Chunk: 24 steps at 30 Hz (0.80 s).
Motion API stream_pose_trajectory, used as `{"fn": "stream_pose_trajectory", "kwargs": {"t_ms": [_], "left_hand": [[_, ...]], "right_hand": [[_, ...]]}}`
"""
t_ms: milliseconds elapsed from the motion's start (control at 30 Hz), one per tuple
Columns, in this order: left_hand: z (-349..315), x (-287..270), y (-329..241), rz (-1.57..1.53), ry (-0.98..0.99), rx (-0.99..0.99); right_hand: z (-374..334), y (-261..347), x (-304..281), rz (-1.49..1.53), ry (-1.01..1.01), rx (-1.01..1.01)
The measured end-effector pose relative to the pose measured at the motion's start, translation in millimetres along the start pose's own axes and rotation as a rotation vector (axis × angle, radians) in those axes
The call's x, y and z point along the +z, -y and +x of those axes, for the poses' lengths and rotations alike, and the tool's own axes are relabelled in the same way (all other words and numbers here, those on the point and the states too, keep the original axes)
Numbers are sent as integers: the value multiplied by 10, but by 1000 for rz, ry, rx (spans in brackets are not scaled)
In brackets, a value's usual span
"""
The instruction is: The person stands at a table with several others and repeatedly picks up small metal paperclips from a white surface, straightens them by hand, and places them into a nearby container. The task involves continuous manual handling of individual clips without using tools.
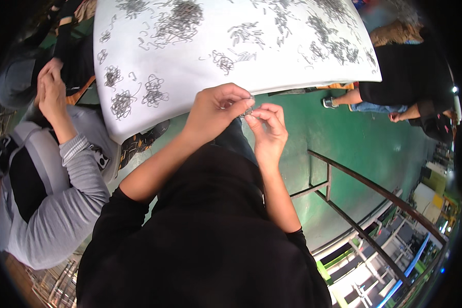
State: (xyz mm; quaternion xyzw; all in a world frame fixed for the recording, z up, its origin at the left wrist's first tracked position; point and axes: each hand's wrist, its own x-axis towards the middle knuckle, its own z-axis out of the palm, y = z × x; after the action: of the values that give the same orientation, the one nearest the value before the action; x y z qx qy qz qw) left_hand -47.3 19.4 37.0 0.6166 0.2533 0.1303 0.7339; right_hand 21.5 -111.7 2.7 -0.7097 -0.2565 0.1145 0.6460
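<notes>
In front of my chest, just off the near edge of the white-covered table (190,77), both hands meet at a small tangle of bent metal wire hooks (248,111). My left hand (210,110) pinches the tangle between thumb and fingertips. From the other side, my right hand (270,131) grips it too, with its fingers curled. Fingers partly cover the wire pieces, so their exact shape is hard to make out. Loose heaps of similar wire hooks lie on the table, among them a small pile (224,63) beyond my hands and another pile (122,106) near the left corner.
On the left sits a person in a grey sleeve (61,205), hands together beside the table. Another person in dark clothes (410,77) is at the right. A brown metal frame (364,180) stands on the green floor (364,138) to my right.
</notes>
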Motion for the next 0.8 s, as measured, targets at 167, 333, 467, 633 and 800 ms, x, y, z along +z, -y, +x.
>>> {"fn": "stream_pose_trajectory", "kwargs": {"t_ms": [167,333,467,633,800], "left_hand": [[-94,-137,68,88,13,89],[-202,-257,140,208,-65,286],[-278,-322,216,275,-164,355],[-362,-362,297,311,-249,377],[-411,-281,309,289,-321,388]], "right_hand": [[-40,-63,109,56,28,-2],[50,-149,77,92,248,109],[519,-322,125,-52,486,148],[1465,-796,1140,-458,693,-191],[1991,-953,2125,-836,829,-390]]}}
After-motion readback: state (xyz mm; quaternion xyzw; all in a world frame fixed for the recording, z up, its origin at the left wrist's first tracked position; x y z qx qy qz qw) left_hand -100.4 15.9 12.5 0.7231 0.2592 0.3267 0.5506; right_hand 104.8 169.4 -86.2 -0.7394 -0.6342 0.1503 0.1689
